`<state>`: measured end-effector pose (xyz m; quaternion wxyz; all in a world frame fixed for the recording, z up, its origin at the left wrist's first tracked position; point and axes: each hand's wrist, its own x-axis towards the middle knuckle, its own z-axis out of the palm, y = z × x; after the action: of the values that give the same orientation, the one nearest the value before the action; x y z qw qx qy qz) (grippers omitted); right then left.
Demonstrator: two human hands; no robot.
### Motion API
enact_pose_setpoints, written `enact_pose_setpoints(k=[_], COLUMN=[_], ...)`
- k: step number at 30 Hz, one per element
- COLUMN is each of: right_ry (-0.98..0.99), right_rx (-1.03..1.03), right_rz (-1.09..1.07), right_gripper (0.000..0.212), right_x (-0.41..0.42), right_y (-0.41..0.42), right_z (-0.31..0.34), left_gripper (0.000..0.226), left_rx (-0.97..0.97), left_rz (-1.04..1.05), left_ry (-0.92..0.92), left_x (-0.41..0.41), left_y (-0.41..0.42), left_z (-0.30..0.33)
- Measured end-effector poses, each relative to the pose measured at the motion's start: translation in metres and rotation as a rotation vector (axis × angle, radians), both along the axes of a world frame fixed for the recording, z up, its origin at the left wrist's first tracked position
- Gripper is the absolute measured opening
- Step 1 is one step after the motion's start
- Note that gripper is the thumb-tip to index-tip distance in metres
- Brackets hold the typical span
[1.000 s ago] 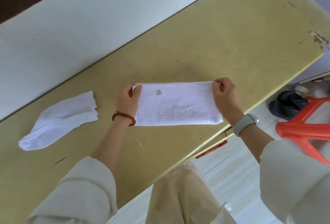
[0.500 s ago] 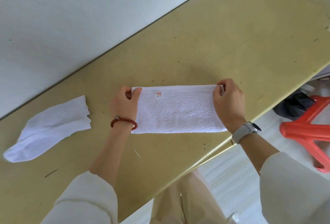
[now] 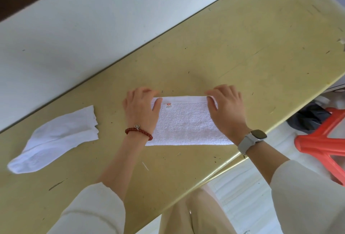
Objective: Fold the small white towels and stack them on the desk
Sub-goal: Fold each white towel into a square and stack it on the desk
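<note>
A small white towel (image 3: 186, 123), folded into a long strip with a small red label near its far left corner, lies on the yellow desk (image 3: 242, 47) in front of me. My left hand (image 3: 141, 110), with a red bead bracelet, covers the strip's left end and pinches the far left corner, thumb on top. My right hand (image 3: 226, 110), with a grey watch on its wrist, covers the right end and pinches the far right corner the same way. A second white towel (image 3: 56, 138) lies loosely folded and rumpled at the desk's left.
A white wall runs along the desk's far edge. The desk's near edge cuts diagonally past my knees. An orange plastic stool (image 3: 324, 144) and dark shoes (image 3: 309, 118) are on the floor to the right.
Both hands have slid inward over the towel's ends and lie flatter on it. The towel stays in place on the desk.
</note>
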<state>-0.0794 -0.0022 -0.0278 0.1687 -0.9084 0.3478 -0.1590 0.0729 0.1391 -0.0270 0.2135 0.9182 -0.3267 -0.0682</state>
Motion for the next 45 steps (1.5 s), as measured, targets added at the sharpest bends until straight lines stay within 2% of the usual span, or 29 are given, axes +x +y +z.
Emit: enact_pose_setpoints(k=[3, 10, 14, 23, 27, 31, 33, 36, 38, 42, 45], right_ry=[0.013, 0.041, 0.063, 0.148, 0.081, -0.046, 0.027, 0.305, 0.424, 0.488, 0.454], right_rx=[0.016, 0.037, 0.041, 0.047, -0.092, -0.195, -0.207, -0.147, -0.124, -0.057, 0.001], right_rz=[0.102, 0.105, 0.112, 0.128, 0.193, 0.336, 0.403, 0.444, 0.442, 0.397, 0.359], right_gripper=[0.026, 0.006, 0.012, 0.015, 0.015, 0.015, 0.024, 0.048, 0.053, 0.058, 0.064], right_x=[0.020, 0.037, 0.040, 0.047, 0.043, 0.015, -0.003, -0.021, -0.026, -0.028, -0.032], right_y=[0.011, 0.019, 0.018, 0.012, 0.011, 0.004, 0.002, -0.002, -0.007, -0.004, 0.021], right_z=[-0.006, -0.014, -0.014, -0.011, -0.010, -0.008, -0.010, -0.013, -0.016, -0.017, -0.013], left_gripper=[0.010, 0.005, 0.006, 0.020, 0.018, 0.027, 0.036, 0.064, 0.073, 0.072, 0.075], left_rx=[-0.038, -0.073, -0.049, 0.220, 0.251, 0.115, 0.099, 0.283, 0.382, 0.390, 0.354], left_rz=[-0.136, -0.174, -0.177, -0.162, -0.193, -0.123, -0.149, -0.235, -0.230, -0.249, -0.319], left_ry=[-0.031, -0.095, -0.091, -0.009, -0.010, -0.069, -0.124, 0.031, 0.141, 0.107, 0.069], left_x=[-0.003, -0.002, 0.001, 0.005, 0.008, -0.011, -0.037, -0.074, -0.084, -0.064, -0.035], left_y=[-0.007, -0.010, -0.014, -0.030, -0.034, -0.009, 0.008, 0.025, 0.030, 0.032, 0.041], left_z=[-0.011, -0.017, -0.012, -0.001, 0.006, 0.010, 0.007, 0.003, -0.007, -0.019, -0.017])
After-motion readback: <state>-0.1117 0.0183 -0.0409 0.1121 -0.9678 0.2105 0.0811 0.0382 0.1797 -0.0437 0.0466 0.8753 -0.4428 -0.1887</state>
